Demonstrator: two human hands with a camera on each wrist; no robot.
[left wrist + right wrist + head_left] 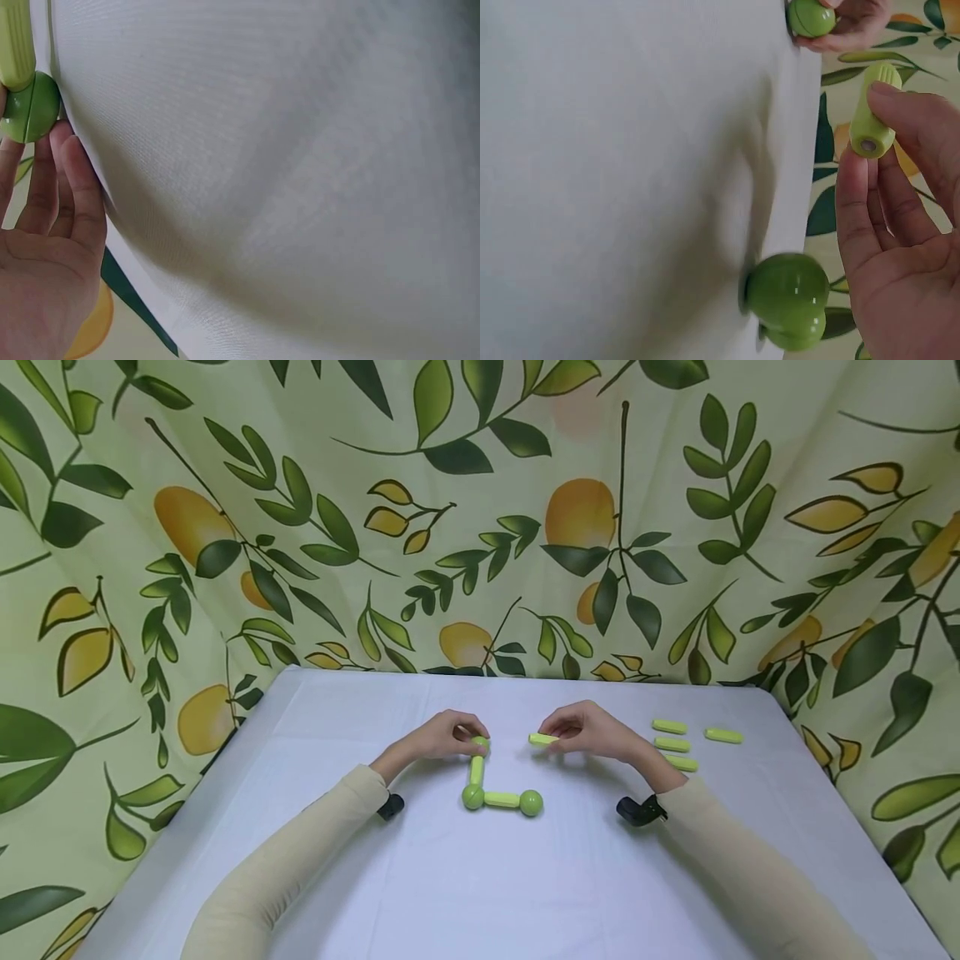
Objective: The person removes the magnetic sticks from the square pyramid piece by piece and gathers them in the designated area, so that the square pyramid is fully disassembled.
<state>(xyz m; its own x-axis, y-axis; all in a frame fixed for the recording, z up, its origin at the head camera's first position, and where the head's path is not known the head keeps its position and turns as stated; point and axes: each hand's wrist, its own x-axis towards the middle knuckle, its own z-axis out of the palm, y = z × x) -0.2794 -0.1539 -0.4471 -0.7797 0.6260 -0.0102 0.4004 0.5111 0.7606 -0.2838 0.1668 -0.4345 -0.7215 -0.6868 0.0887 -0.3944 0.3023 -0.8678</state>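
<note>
My left hand (438,737) grips a green ball (480,744) at the far end of an L-shaped figure on the table. From that ball a light green rod (477,770) runs to a corner ball (473,797), and a second rod (502,799) leads right to another ball (531,802). In the left wrist view the fingertips touch the held ball (36,112). To the right, my right hand (592,731) pinches a loose light green rod (542,740) between thumb and fingers. A round metal-coloured spot shows on the end of that rod (873,124) in the right wrist view.
Several light green rods lie at the right of the table, three (672,745) roughly stacked in a column and one (723,736) beside them. A white cloth (480,893) covers the table. Behind it hangs a leaf-and-fruit patterned curtain (480,493).
</note>
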